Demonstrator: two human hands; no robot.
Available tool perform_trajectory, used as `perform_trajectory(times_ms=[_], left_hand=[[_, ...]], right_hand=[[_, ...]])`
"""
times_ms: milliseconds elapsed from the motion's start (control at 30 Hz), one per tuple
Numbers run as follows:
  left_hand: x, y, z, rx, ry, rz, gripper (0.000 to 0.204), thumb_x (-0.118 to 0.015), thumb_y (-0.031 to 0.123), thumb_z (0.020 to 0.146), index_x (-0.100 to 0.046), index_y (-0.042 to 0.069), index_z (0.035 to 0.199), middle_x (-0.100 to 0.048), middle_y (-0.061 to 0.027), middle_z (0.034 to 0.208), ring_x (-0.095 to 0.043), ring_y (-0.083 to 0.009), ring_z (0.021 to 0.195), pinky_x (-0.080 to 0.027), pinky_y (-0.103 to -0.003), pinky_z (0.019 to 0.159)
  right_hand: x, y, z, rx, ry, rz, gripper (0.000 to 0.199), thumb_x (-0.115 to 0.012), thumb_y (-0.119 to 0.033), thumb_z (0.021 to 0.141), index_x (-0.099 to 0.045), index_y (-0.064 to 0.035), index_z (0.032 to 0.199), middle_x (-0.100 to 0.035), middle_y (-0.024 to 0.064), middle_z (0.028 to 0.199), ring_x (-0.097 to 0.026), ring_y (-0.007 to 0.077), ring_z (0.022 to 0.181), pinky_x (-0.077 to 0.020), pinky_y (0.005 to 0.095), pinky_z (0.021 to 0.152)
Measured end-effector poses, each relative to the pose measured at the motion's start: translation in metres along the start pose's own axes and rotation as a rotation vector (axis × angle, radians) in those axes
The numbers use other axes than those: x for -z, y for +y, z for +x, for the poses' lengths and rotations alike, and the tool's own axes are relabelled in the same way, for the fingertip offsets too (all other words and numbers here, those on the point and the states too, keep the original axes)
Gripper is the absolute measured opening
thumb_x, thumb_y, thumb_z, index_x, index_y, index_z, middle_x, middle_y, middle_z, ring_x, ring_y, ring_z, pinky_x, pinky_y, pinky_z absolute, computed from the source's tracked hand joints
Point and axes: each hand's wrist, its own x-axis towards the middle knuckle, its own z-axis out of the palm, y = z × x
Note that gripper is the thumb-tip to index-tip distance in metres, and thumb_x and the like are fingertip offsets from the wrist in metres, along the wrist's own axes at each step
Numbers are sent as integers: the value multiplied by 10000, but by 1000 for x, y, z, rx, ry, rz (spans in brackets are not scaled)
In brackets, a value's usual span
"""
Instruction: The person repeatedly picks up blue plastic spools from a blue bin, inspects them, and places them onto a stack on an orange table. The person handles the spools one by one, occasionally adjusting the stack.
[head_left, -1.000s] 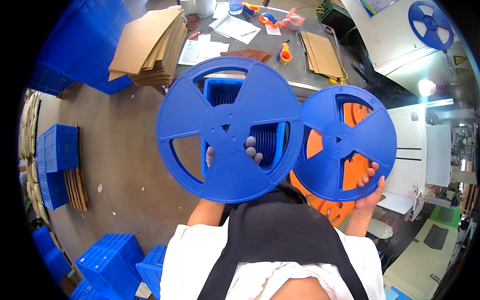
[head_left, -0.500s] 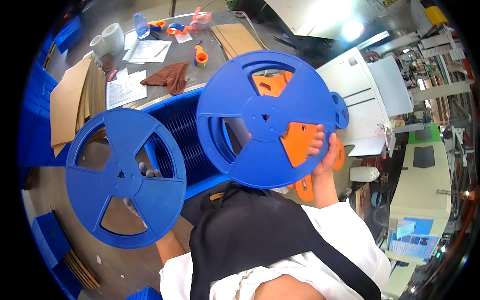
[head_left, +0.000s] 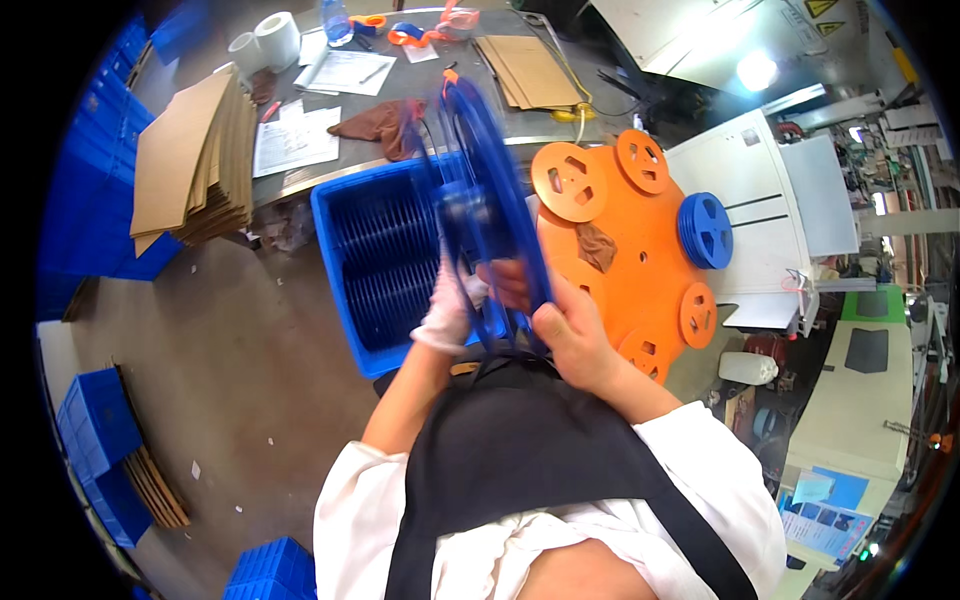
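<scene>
Two blue plastic reels, blurred by motion, stand edge-on in front of me, one flange (head_left: 515, 215) sharper than the rest. My left hand (head_left: 452, 305), in a pale glove, is closed at the left reel's lower part; its fingers are partly hidden. My bare right hand (head_left: 572, 330) grips the right reel's lower rim, thumb on the near side. Whether the reels touch cannot be made out. Behind them a blue bin (head_left: 328, 240) holds several thin discs in rows.
Right of the reels is an orange round table (head_left: 665, 265) bearing orange discs (head_left: 570, 182), a stack of blue reels (head_left: 708, 232) and a brown cloth (head_left: 597, 247). Flat cardboard (head_left: 180, 160) is piled at left. The grey bench (head_left: 400, 85) holds papers and tape dispensers.
Both reels have turned from face-on to edge-on and come together at the middle. My left hand moved right and up, my right hand left. The view has shifted, uncovering the orange table.
</scene>
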Motion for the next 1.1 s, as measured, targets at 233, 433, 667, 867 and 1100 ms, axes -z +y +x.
perform_trajectory(times_ms=[233, 433, 667, 867, 1100], left_hand=[[-21, 26, -33, -62, -95, -411, 680, -757, 342, 820, -465, 36, 1352, -596, -100, 1239, -570, -257, 1178, -444, -422, 1063], [-7, 22, -53, -48, -249, -744, 838, -823, 421, 726, -431, 60, 1372, -580, -104, 1216, -572, -279, 1180, -390, -441, 1124], [1, 18, -59, -36, -315, -773, 810, -815, 439, 735, -433, 25, 1317, -579, -149, 1169, -534, -322, 1213, -390, -453, 1115], [11, 34, -69, -83, -181, -587, 823, -821, 471, 708, -414, 50, 1286, -558, -113, 1099, -470, -299, 1236, -398, -429, 1076], [54, 51, -99, -370, -288, -460, 839, -779, 408, 761, -378, 47, 1403, -528, -154, 1222, -490, -294, 1237, -412, -460, 1058]], right_hand=[[58, -17, -27, 38, 489, -187, 507, -500, -378, 1002, -507, 65, 1247, -669, 196, 1050, -700, 258, 902, -562, 329, 780], [121, 9, -60, -55, 845, 39, 611, -407, -545, 993, -546, 3, 1225, -642, 76, 882, -640, 165, 710, -513, 254, 599], [156, 29, -88, 33, 938, 310, 636, -429, -573, 973, -548, -11, 1245, -588, 10, 834, -557, 108, 707, -470, 218, 586], [158, 34, -95, 73, 929, 508, 631, -446, -579, 961, -542, -38, 1270, -561, -18, 817, -514, 74, 653, -449, 205, 550], [144, 31, -73, 113, 754, 589, 601, -433, -591, 957, -547, -64, 1222, -568, -24, 803, -520, 73, 645, -447, 206, 539]])
